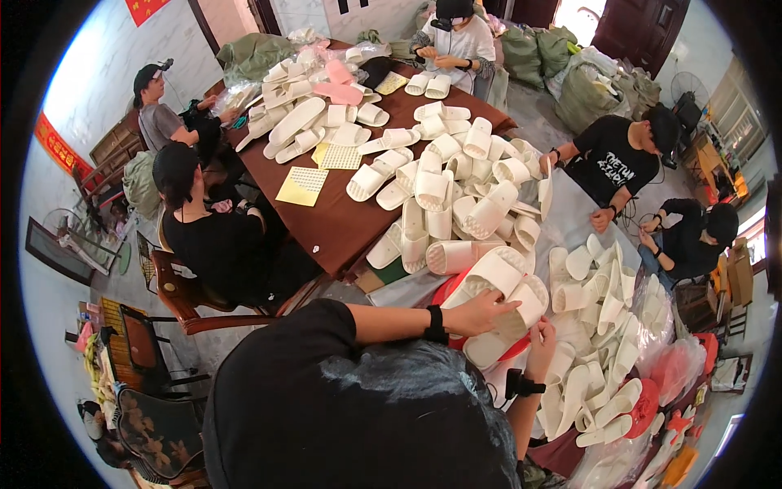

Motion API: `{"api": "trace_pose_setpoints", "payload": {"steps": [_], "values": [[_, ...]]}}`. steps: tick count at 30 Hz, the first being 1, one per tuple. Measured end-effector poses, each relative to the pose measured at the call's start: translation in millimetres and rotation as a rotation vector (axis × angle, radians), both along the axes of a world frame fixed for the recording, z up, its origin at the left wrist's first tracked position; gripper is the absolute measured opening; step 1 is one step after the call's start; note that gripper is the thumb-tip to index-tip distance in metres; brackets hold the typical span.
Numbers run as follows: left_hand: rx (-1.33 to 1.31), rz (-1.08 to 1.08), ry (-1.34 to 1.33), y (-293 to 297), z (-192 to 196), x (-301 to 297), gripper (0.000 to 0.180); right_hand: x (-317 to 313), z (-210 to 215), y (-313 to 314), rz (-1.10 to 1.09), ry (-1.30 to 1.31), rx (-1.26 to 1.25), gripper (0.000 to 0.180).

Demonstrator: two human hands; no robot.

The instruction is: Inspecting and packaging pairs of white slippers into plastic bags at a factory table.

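In front of me a pair of cream-white slippers (521, 301) lies with textured insoles facing up. My left hand (479, 313) rests over the slippers from the left, its fingers drawn together at a strap. Anything small between those fingertips is hidden. From the right, my right hand (540, 345) is closed on the near edge of the right slipper. Beneath the pair is a red round surface (445, 290), perhaps a stool seat, and another white slipper (485, 349) shows under my left hand.
Slippers are heaped on the brown-covered table (301, 232) ahead, with another pile (599, 285) at my right. Yellow sheets of small dots (302, 186) lie on the table. Several people sit around it, one in a black shirt (615, 159) at the right. Stuffed sacks (595, 94) stand behind.
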State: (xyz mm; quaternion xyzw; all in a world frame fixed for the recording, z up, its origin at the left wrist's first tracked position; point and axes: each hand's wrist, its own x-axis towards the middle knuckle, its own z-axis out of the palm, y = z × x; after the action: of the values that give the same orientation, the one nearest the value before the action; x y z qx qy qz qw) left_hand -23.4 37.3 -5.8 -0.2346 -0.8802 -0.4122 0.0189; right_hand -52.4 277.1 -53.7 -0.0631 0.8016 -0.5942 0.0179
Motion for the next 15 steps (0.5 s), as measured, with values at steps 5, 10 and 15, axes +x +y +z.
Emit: {"api": "trace_pose_setpoints", "payload": {"steps": [5,10,15], "values": [[-0.029,-0.007,0.035,5,-6,5,0.073,4,3,2,-0.030,-0.084,-0.106,0.011],[-0.101,-0.007,-0.108,0,-12,6,0.065,21,42,0,-0.187,0.186,0.357,0.015],[-0.104,0.015,-0.033,-12,1,8,0.047,30,67,10,-0.310,0.097,0.001,0.010]]}}
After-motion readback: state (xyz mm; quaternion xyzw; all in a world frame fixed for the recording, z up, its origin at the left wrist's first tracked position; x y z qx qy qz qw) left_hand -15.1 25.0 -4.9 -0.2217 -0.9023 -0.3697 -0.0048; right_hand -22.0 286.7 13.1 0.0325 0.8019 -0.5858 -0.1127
